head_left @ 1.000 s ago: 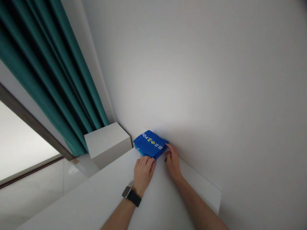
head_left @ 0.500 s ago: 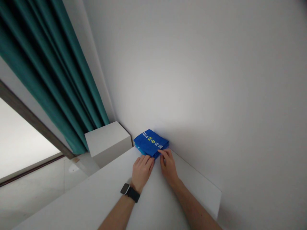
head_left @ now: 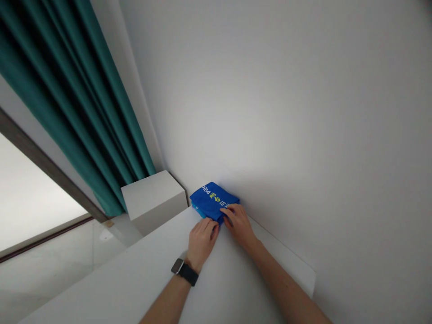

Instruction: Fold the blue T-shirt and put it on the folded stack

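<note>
A folded blue cloth (head_left: 214,198) with white and yellow printing lies in several layers at the far end of a white tabletop (head_left: 162,256), close against the wall. Lighter blue shows along its left lower layers. My left hand (head_left: 202,238), a black watch on its wrist, has its fingers curled over the cloth's near edge; its fingertips are partly hidden. On the near right corner, my right hand (head_left: 239,225) pinches the cloth, index finger on top and thumb at the edge.
A lower white cabinet (head_left: 153,195) stands beyond the table's left edge. Behind it hangs a green curtain (head_left: 81,99) beside a dark window frame. The pale wall (head_left: 270,112) runs along the table's right side.
My right hand has shifted slightly leftward and up over the cloth's corner, covering a bit more of the print. My left hand stays at the near edge.
</note>
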Demonstrator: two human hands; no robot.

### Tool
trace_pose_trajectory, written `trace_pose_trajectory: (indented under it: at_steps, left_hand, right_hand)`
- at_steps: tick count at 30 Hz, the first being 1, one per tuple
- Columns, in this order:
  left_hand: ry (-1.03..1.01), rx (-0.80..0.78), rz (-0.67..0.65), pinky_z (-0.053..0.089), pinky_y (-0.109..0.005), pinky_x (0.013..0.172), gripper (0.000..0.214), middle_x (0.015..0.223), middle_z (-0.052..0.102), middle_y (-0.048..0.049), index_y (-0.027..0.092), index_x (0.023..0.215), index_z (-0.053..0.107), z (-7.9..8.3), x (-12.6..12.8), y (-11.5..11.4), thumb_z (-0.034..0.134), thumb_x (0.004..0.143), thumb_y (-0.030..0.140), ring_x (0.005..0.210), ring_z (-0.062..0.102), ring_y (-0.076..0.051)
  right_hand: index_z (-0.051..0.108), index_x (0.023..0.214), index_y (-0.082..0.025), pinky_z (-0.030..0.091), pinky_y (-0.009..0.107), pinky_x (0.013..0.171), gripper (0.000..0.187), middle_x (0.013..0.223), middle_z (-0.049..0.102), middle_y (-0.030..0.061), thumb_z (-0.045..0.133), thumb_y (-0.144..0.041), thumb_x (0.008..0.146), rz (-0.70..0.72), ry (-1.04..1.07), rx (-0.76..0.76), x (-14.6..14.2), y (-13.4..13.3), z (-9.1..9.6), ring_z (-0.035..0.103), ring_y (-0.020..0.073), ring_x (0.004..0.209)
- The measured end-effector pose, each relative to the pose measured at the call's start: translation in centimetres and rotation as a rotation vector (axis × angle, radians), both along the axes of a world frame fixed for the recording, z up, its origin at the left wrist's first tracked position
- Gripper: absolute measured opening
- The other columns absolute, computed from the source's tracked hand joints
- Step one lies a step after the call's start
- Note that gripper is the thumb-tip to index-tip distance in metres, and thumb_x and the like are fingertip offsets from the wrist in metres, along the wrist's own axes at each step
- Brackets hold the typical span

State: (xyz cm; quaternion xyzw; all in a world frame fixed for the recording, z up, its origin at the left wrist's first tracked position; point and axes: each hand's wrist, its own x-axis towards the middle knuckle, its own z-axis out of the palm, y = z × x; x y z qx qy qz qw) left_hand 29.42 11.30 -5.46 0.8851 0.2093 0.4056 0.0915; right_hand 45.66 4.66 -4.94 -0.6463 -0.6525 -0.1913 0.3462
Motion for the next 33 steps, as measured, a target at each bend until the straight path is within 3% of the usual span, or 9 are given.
trace_pose_trajectory:
  at_steps: [4, 10, 23, 25, 29, 33]
  left_hand:
    - [0.009, -0.002, 0.000, 0.047, -0.028, 0.068, 0.014, 0.083, 0.064, -0.0023, 0.020, 0.087, 0.061, 0.0, 0.0, 0.0, 0.050, 0.095, 0.020, 0.074, 0.060, -0.016]
    - [0.034, 0.019, 0.016, 0.046, -0.029, 0.067, 0.012, 0.081, 0.064, -0.0022, 0.020, 0.086, 0.060, -0.3, 0.0, 0.1, 0.051, 0.095, 0.020, 0.073, 0.060, -0.017]
    - [-0.003, -0.009, -0.007, 0.048, -0.029, 0.068, 0.007, 0.082, 0.064, -0.0024, 0.020, 0.087, 0.058, -0.2, 0.0, 0.0, 0.053, 0.093, 0.021, 0.075, 0.060, -0.017]
    - [-0.037, -0.034, -0.001, 0.051, -0.033, 0.075, 0.005, 0.089, 0.064, -0.0051, 0.020, 0.095, 0.058, -0.2, 0.0, 0.0, 0.056, 0.091, 0.021, 0.083, 0.061, -0.020]
    - [-0.038, -0.021, 0.024, 0.046, -0.046, 0.096, 0.040, 0.120, 0.059, -0.0130, 0.019, 0.125, 0.051, -0.1, -0.2, 0.1, 0.056, 0.086, 0.014, 0.112, 0.054, -0.027]
    - [0.041, -0.002, -0.047, 0.043, -0.048, 0.102, 0.046, 0.131, 0.056, -0.0106, 0.023, 0.128, 0.051, -0.3, -0.2, 0.5, 0.055, 0.084, 0.010, 0.122, 0.050, -0.028]
  right_hand:
    - [0.066, 0.104, -0.020, 0.048, 0.037, 0.080, 0.019, 0.097, 0.058, 0.0089, 0.053, -0.014, 0.093, -0.009, 0.024, 0.056, 0.3, 0.2, -0.4, 0.053, 0.0216, 0.090]
    - [0.067, 0.102, -0.021, 0.049, 0.037, 0.079, 0.021, 0.096, 0.058, 0.0090, 0.049, -0.014, 0.094, -0.032, 0.062, 0.122, 0.5, 0.4, -0.8, 0.053, 0.0216, 0.090]
    - [0.065, 0.102, -0.023, 0.050, 0.037, 0.080, 0.018, 0.096, 0.057, 0.0078, 0.054, -0.015, 0.091, -0.006, 0.085, 0.101, 0.3, -0.1, -1.1, 0.055, 0.0210, 0.090]
    - [0.064, 0.104, -0.023, 0.050, 0.037, 0.081, 0.020, 0.096, 0.057, 0.0077, 0.055, -0.013, 0.089, -0.001, 0.096, 0.088, 0.4, -0.2, -1.2, 0.055, 0.0214, 0.091]
    - [0.062, 0.108, -0.021, 0.050, 0.037, 0.083, 0.030, 0.098, 0.057, 0.0082, 0.052, -0.006, 0.084, 0.005, 0.105, 0.067, 0.3, -0.2, -1.6, 0.054, 0.0218, 0.093]
    - [0.061, 0.116, -0.021, 0.050, 0.041, 0.086, 0.040, 0.104, 0.054, 0.0101, 0.056, -0.006, 0.079, -0.033, 0.085, 0.017, -0.1, -0.2, -1.7, 0.052, 0.0242, 0.096]
